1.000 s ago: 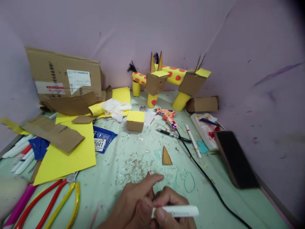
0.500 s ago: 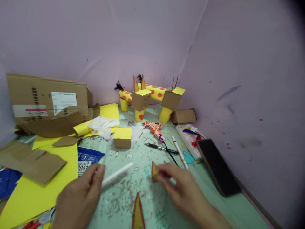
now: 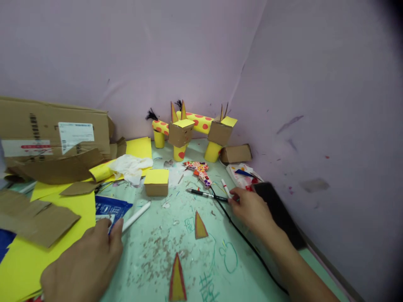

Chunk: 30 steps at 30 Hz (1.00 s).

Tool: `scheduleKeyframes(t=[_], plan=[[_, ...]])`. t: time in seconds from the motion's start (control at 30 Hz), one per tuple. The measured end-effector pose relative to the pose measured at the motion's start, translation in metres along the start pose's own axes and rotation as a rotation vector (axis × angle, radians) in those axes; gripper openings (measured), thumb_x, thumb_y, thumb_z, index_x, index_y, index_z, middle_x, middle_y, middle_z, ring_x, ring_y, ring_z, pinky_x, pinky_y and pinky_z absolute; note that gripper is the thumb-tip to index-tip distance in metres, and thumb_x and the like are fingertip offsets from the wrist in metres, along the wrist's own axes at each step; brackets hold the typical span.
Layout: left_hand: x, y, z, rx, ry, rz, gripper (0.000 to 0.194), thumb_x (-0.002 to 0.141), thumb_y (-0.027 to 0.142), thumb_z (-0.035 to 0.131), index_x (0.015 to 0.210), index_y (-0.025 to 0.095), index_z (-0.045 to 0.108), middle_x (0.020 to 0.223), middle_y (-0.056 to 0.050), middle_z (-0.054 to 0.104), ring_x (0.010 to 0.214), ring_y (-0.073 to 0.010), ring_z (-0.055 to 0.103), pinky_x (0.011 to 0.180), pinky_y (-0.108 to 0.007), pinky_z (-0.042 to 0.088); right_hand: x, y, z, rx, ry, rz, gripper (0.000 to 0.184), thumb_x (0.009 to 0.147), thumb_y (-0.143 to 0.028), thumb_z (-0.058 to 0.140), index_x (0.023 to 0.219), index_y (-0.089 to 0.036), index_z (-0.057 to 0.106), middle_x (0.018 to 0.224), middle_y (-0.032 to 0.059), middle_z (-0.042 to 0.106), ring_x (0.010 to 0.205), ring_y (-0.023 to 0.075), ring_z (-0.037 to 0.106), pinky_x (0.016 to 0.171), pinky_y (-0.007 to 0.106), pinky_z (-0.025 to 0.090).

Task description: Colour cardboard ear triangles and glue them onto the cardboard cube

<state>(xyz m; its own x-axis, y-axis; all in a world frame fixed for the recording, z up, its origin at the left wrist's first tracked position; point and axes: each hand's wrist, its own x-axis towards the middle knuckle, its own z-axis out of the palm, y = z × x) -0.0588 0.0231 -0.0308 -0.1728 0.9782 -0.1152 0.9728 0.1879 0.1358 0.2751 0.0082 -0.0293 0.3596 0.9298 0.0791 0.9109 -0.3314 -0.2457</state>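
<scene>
Head: R hand [image 3: 252, 208] prob. palm-down

left hand [image 3: 83, 262]'s kinda low, knuckles up, thumb and index pinched, right hand [image 3: 252, 207]'s way further forward, fingers [image 3: 236, 196] curled, forearm [image 3: 294, 258] bare

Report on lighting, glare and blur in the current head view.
Head view: soft, diffuse light on the pale purple wall; dark shading rounding the top right corner; no bright glare on the black rectangular phone; left hand looks slightly soft-edged.
</scene>
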Motion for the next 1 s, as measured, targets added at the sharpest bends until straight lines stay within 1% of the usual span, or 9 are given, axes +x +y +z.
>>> scheduleKeyframes(t=[0.13, 0.3, 0.4, 0.53, 0.63, 0.73, 0.77, 0.87, 1.0], plan=[[-0.017, 0.023, -0.027, 0.235, -0.031, 0.064, 0.047, 0.090, 0.047, 0.014, 0.086, 0.021, 0.053, 0.080, -0.014, 0.066, 0.075, -0.0335, 0.065, 0.050, -0.034, 0.032, -0.003, -0.005, 0.003, -0.093, -0.071, -0.029, 0.034, 0.069, -0.009, 0.053, 0.097, -0.017, 0.070, 0.086, 0.0136, 0.074, 0.076, 0.0285, 0.068, 0.051, 0.028, 0.036], [-0.020, 0.024, -0.030, 0.221, 0.033, 0.040, 0.050, 0.091, 0.046, 0.014, 0.097, 0.019, 0.056, 0.092, -0.016, 0.065, 0.083, -0.0370, 0.062, 0.049, -0.033, 0.027, 0.002, 0.001, 0.005, -0.124, -0.127, -0.050, 0.041, 0.064, -0.008, 0.055, 0.102, -0.015, 0.067, 0.085, 0.0129, 0.073, 0.076, 0.0281, 0.066, 0.053, 0.029, 0.038], [-0.023, 0.019, -0.027, 0.109, 0.160, 0.046, 0.043, 0.090, 0.046, 0.023, 0.099, 0.021, 0.057, 0.092, -0.013, 0.066, 0.085, -0.0339, 0.061, 0.051, -0.032, 0.027, -0.003, 0.006, -0.006, -0.120, -0.108, -0.025, 0.046, 0.063, -0.008, 0.055, 0.108, -0.013, 0.065, 0.082, 0.0121, 0.073, 0.074, 0.0281, 0.066, 0.055, 0.030, 0.040], [-0.034, 0.019, -0.022, -0.327, 0.217, 0.201, 0.025, 0.085, 0.042, 0.044, 0.092, 0.024, 0.060, 0.081, -0.001, 0.066, 0.073, -0.0190, 0.059, 0.059, -0.028, 0.038, -0.036, 0.002, -0.031, 0.044, 0.034, 0.010, 0.039, 0.067, -0.017, 0.056, 0.105, -0.018, 0.064, 0.078, 0.0068, 0.069, 0.066, 0.0231, 0.063, 0.058, 0.031, 0.043], [-0.044, 0.025, -0.014, -0.589, 0.076, 0.492, 0.018, 0.085, 0.034, 0.048, 0.093, 0.022, 0.059, 0.082, 0.001, 0.063, 0.063, -0.0113, 0.054, 0.060, -0.023, 0.041, -0.072, -0.014, -0.035, 0.500, -0.187, -0.055, 0.028, 0.069, -0.035, 0.058, 0.091, -0.021, 0.069, 0.069, 0.0047, 0.065, 0.050, 0.0178, 0.053, 0.045, 0.028, 0.038], [-0.051, 0.032, -0.005, -0.663, -0.195, 0.703, 0.025, 0.088, 0.026, 0.043, 0.109, 0.022, 0.055, 0.103, -0.002, 0.062, 0.078, -0.0117, 0.057, 0.071, -0.023, 0.045, -0.102, -0.033, -0.020, 0.877, -0.748, -0.099, 0.022, 0.073, -0.034, 0.059, 0.085, -0.020, 0.071, 0.067, 0.0030, 0.064, 0.055, 0.0159, 0.051, 0.048, 0.025, 0.036], [-0.052, 0.034, -0.003, -0.676, -0.280, 0.738, 0.026, 0.088, 0.024, 0.042, 0.112, 0.022, 0.054, 0.108, -0.003, 0.061, 0.087, -0.0129, 0.058, 0.078, -0.025, 0.045, -0.109, -0.037, -0.014, 0.966, -0.819, -0.067, 0.020, 0.075, -0.033, 0.059, 0.083, -0.019, 0.071, 0.066, 0.0020, 0.063, 0.056, 0.0149, 0.051, 0.050, 0.025, 0.037], [-0.053, 0.037, 0.002, -0.698, -0.452, 0.771, 0.027, 0.089, 0.020, 0.038, 0.107, 0.022, 0.057, 0.106, -0.004, 0.062, 0.099, -0.0158, 0.055, 0.088, -0.029, 0.042, -0.119, -0.043, 0.001, 1.068, -0.861, 0.005, 0.019, 0.074, -0.029, 0.061, 0.085, -0.017, 0.071, 0.070, 0.0024, 0.064, 0.064, 0.0152, 0.052, 0.058, 0.026, 0.038], [-0.055, 0.037, 0.002, -0.619, -0.537, 0.762, 0.023, 0.088, 0.019, 0.038, 0.088, 0.021, 0.061, 0.087, -0.002, 0.062, 0.083, -0.0155, 0.056, 0.076, -0.028, 0.042, -0.117, -0.045, 0.001, 1.059, -0.886, -0.012, 0.021, 0.075, -0.031, 0.060, 0.087, -0.017, 0.071, 0.073, 0.0026, 0.065, 0.068, 0.0171, 0.055, 0.061, 0.027, 0.040]])
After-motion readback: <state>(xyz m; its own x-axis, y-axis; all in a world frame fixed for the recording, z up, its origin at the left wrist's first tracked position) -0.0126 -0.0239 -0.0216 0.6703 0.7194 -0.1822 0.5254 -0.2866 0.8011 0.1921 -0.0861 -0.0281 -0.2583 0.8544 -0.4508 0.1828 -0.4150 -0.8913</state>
